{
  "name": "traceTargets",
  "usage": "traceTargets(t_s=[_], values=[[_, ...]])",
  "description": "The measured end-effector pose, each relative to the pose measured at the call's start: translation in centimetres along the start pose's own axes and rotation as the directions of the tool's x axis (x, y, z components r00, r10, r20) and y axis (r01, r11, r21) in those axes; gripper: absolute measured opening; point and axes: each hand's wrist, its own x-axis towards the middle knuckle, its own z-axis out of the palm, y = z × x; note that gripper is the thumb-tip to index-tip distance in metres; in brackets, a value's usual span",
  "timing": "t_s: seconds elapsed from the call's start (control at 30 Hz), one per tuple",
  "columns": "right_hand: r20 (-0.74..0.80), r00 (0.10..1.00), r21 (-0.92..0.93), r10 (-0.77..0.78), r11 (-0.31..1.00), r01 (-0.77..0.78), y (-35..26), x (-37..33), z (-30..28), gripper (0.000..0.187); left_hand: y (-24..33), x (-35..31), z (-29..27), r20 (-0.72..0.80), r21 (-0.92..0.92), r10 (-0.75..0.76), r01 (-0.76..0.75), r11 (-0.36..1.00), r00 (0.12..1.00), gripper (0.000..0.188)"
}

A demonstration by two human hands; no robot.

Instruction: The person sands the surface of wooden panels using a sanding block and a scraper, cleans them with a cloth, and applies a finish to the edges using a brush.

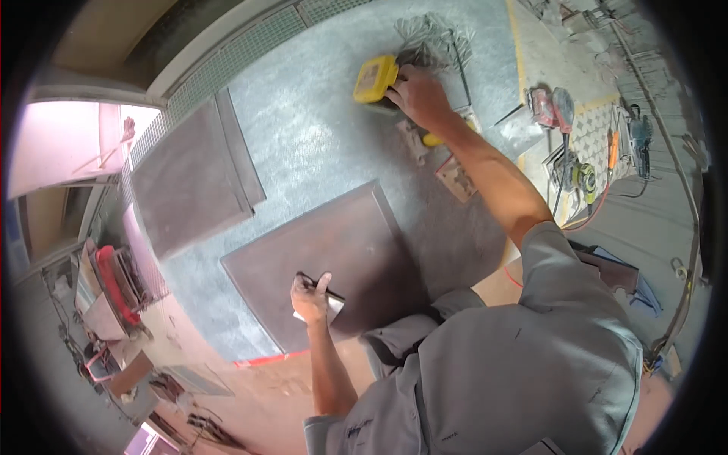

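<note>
My left hand (309,302) is closed round a dark, thin-edged piece (324,287), with a white flat piece (332,309) showing below the fingers. It is over a dark brown flat panel (326,258) with a raised border strip; whether it touches the panel I cannot tell. Far off to the right, my right hand (415,95) has its fingers on the edge of a yellow, round-cornered box or lid (375,79), which is tilted up from the grey-blue tabletop (303,129). The fingers' undersides are hidden.
Another dark panel (189,178) lies at the left. A tangle of pale strands (432,42) is beyond my right hand. Small blocks (456,180) lie under my right forearm. Power sanders (584,180) and an orange-handled tool (613,150) stand on the right side.
</note>
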Motion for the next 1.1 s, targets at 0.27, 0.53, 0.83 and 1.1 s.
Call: traceTargets(t_s=[0.27, 0.53, 0.83, 1.1], values=[[-0.294, 0.955, 0.198, 0.039, 0.98, 0.021, -2.4, -5.5, -4.4, 0.035, 0.4, -0.2, 0.1, 0.007, -0.057, -0.064, 0.064, 0.996, 0.998, 0.07], [0.17, 0.985, 0.579, 0.031, 0.805, -0.125, -11.9, -20.4, -3.8, 0.02, -1.0, -0.4, 0.7, 0.009, -0.053, -0.064, 0.065, 0.997, 0.998, 0.068], [0.107, 0.994, 0.35, -0.012, 0.937, -0.026, -19.2, -22.8, -2.0, 0.064, 0.2, -1.6, -0.3, 0.169, -0.115, -0.112, 0.132, 0.985, 0.979, 0.051], [0.135, 0.984, 0.361, -0.118, 0.93, 0.062, -19.2, -32.0, -7.1, 0.05, -0.1, -5.3, -0.3, 0.253, -0.717, -0.323, 0.401, 0.57, 0.912, 0.037]])
